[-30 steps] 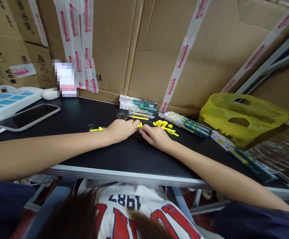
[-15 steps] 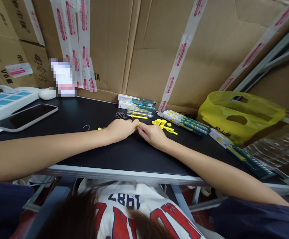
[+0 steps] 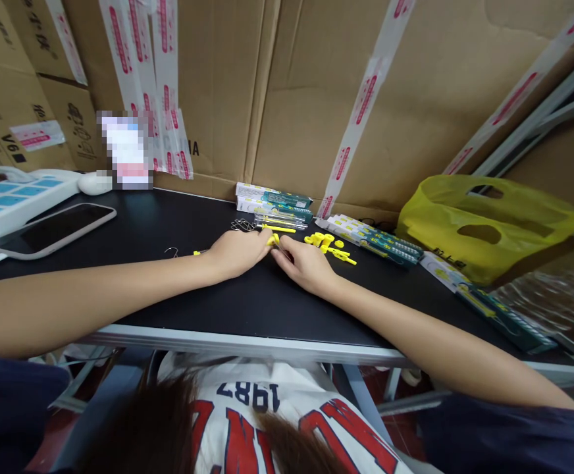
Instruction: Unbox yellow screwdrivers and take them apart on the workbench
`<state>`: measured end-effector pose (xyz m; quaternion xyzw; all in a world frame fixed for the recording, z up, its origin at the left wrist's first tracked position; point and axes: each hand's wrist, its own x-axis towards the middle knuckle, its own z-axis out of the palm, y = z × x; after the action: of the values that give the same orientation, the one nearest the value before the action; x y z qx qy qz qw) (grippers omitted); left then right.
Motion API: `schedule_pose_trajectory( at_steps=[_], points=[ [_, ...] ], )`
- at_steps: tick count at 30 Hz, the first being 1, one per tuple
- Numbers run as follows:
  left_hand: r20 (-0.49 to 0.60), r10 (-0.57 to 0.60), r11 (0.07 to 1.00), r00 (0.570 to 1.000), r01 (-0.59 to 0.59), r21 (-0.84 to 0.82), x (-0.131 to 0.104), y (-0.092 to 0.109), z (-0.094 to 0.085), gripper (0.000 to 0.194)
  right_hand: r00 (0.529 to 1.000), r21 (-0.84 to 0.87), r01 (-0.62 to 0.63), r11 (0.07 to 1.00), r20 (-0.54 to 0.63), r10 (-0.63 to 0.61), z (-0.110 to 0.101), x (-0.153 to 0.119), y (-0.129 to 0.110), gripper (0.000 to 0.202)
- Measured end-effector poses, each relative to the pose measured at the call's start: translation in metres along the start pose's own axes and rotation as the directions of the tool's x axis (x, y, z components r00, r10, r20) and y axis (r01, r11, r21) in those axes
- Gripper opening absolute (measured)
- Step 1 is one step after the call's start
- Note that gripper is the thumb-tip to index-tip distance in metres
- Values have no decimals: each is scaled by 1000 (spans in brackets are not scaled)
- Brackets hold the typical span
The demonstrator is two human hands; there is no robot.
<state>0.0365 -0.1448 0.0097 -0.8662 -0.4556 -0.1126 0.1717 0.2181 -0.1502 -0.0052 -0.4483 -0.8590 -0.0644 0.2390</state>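
My left hand (image 3: 241, 251) is closed on a small yellow plastic part (image 3: 274, 239), which pokes out past the fingertips. Right beside it, my right hand (image 3: 309, 263) has its fingers curled together; whatever they pinch is hidden. Beyond the right hand lies a loose pile of yellow plastic pieces (image 3: 325, 242). Behind the left hand are a yellow rod (image 3: 282, 228), clear slim tubes or packets (image 3: 287, 221) and a bundle of bent metal wire (image 3: 244, 225). A thin metal hook (image 3: 172, 251) rests left of the left wrist, partly covered by the forearm.
Printed slim boxes (image 3: 272, 199) lie along the cardboard wall (image 3: 311, 99), with more boxes (image 3: 373, 238) to the right. A yellow plastic bag (image 3: 425, 217) stands at the far right. On the left are a phone (image 3: 52, 230) on a cable and a white power strip (image 3: 27, 197).
The fingertips of my right hand have drawn slightly down and away from the yellow part, so more of it shows in my left hand. The view has shifted a little.
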Motion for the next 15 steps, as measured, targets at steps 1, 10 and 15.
schedule_pose_trajectory(
  at_steps=[1, 10, 15],
  points=[
    [6, -23, 999, 1000, 23, -26, 0, -2, -1, 32, 1000, 11, 4, 1000, -11, -4, 0, -1, 1, 18],
    [69, -11, 997, 998, 16, -77, 3, -3, -3, 32, 994, 340, 102, 935, -59, -88, 7, 4, 13, 17],
    [46, 18, 1000, 999, -19, 11, 2, -5, 0, 31, 987, 495, 148, 856, -20, -160, -1, 8, 13, 19]
  ],
)
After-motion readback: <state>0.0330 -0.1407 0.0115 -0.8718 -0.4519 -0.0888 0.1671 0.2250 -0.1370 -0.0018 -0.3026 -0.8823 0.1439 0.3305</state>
